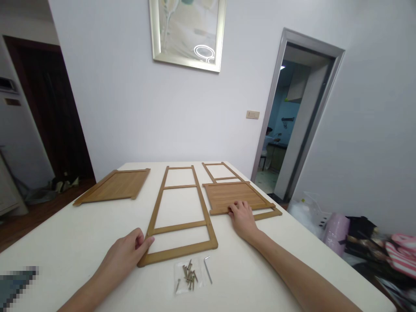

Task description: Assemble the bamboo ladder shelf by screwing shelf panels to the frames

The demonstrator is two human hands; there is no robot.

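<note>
My left hand (129, 251) is at the near left corner of a wooden ladder-like frame (180, 227), thumb over its side rail and fingers curled. The frame lies flat in the middle of the white table. My right hand (243, 219) has its bent fingers on the near edge of a slatted wooden panel (237, 196); its thumb is hidden. This panel lies over a second wooden frame (268, 214). In front of the middle frame are a clear bag of screws (189, 276) and a hex key (208, 271).
Another slatted wooden panel (118, 186) lies on the left of the white table (240, 277). A wall (123, 108) stands behind the table, with an open doorway (274, 173) at right. Bags and a pink roll (336, 232) are piled beyond the table's right edge.
</note>
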